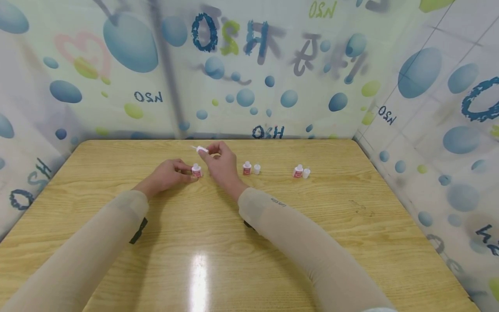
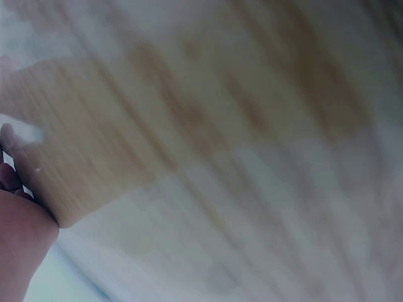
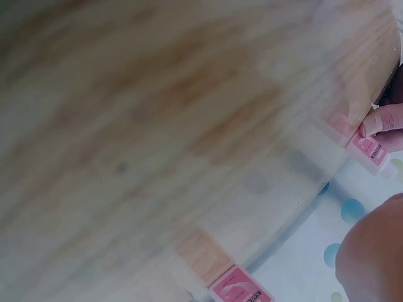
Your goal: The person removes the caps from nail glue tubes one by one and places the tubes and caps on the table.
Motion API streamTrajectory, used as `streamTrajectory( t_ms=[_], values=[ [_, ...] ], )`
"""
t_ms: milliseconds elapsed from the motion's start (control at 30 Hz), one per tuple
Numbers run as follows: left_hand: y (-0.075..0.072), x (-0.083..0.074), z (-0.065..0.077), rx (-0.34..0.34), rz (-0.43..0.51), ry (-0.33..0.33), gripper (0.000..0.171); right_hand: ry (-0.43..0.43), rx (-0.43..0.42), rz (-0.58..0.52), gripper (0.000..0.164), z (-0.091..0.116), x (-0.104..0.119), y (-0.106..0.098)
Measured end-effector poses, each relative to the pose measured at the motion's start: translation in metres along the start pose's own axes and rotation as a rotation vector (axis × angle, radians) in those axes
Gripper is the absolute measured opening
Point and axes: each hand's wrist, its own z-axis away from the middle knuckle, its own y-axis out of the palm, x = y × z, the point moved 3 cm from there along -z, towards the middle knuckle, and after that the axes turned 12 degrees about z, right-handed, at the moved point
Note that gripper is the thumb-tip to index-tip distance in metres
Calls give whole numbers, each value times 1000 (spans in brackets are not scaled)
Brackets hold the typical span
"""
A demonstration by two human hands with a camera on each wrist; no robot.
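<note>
A small white bottle with a pink-red label (image 1: 196, 171) stands upright on the wooden table, uncapped. My left hand (image 1: 169, 175) pinches it low between thumb and fingers; the right wrist view also shows that bottle (image 3: 370, 151) with fingertips on it. Above and slightly right of the bottle, my right hand (image 1: 224, 167) pinches a white brush cap (image 1: 202, 149), whose thin tip points left. In the left wrist view only part of the left hand (image 2: 25, 220) shows at the edge, and its bottle cannot be made out.
To the right stand a second labelled bottle (image 1: 247, 168) with a white cap (image 1: 257, 169) beside it, and a third bottle (image 1: 298, 171) with its own cap (image 1: 306, 173). A patterned curtain (image 1: 241, 78) hangs behind the table's far edge (image 1: 273, 140).
</note>
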Motion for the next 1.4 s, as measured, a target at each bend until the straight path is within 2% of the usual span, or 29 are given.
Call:
streamTrajectory(
  t_ms=[100,200,333,433,533,733,833,1067,1400],
  values=[
    [0,0,0,-1,5,-5,43,42,25,-9,23,2,0,0],
    [0,1,0,2,0,-12,43,44,36,30,24,2,-1,1],
    [0,1,-1,-5,-4,-11,42,-8,59,75,25,2,-2,3],
    [0,3,-2,-14,-5,9,40,-44,80,104,35,1,-4,5],
    [0,5,-3,-17,-11,19,39,-46,95,170,37,0,-5,7],
    [0,8,-2,-11,-10,11,41,13,164,221,27,7,-5,12],
    [0,6,-1,-15,-9,17,41,46,164,255,24,11,-4,11],
    [-1,1,1,-20,0,24,40,77,142,328,25,11,-10,7],
    [0,2,0,-24,-5,11,43,142,221,423,23,6,-19,7]
  ],
)
